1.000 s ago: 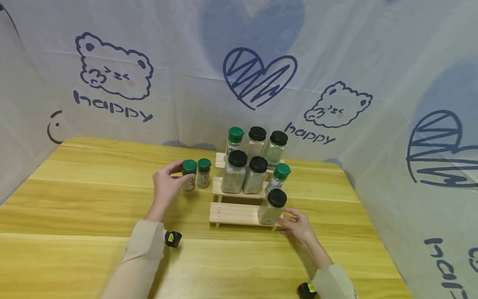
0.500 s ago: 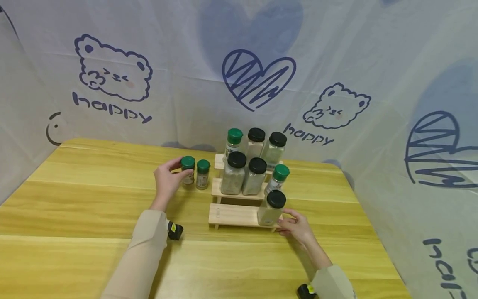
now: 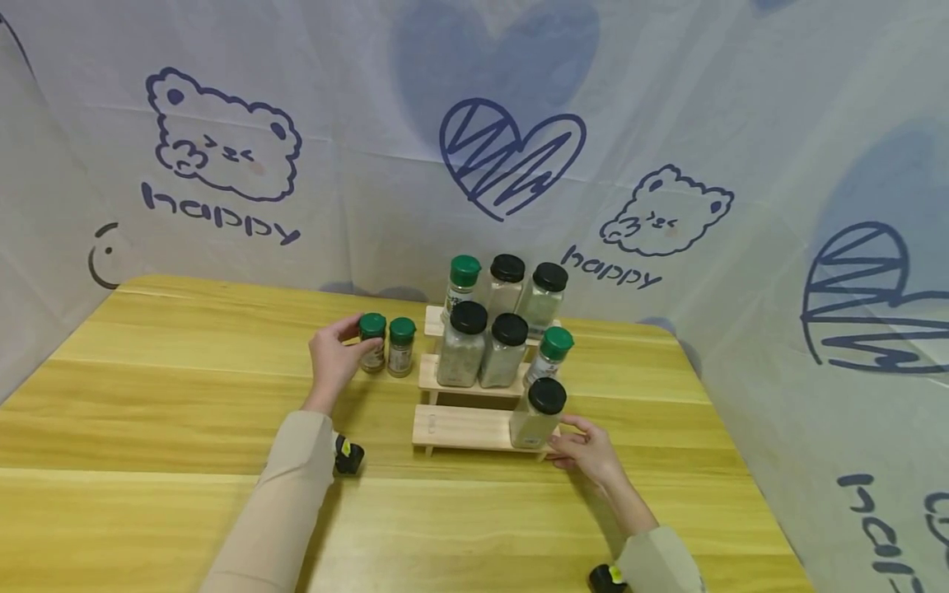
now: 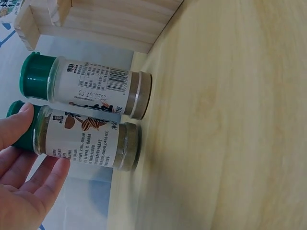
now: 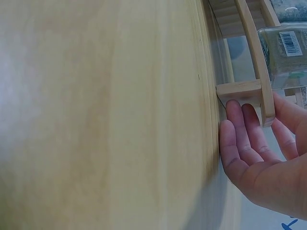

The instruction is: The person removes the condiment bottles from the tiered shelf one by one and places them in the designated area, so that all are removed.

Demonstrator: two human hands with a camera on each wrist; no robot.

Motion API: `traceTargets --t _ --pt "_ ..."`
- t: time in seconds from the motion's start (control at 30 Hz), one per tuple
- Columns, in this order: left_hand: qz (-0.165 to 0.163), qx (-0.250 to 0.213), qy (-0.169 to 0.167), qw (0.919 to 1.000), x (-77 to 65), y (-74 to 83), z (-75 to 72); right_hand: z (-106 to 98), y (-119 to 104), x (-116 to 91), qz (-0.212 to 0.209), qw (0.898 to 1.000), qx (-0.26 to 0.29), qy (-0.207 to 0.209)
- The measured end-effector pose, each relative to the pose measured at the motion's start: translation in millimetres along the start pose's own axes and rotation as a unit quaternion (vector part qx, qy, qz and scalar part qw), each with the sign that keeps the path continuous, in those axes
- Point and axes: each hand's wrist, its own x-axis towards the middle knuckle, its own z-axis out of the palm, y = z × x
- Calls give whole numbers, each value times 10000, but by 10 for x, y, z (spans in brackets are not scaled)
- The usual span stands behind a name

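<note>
Head view: I see the left hand (image 3: 337, 358) pinching a green-capped jar (image 4: 81, 141), upright toward the back edge of the table (image 3: 185, 395), a second jar (image 3: 400, 354) just beside it; the right hand (image 3: 589, 453) grips the wooden rack (image 3: 463, 427) at its front right corner.

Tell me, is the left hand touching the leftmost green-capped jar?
Touching. The left wrist view shows the left hand with its thumb laid directly on the green cap of that jar.
</note>
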Motion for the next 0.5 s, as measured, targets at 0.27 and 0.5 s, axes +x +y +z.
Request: traceTargets --t 0.27,0.5 --pt "-75 95 -55 9999 19 -9 21 0 -9 -10 -17 10000 -27 -43" --pt "-117 183 -92 9997 29 -8 29 -6 -24 -20 -70 10000 41 -50"
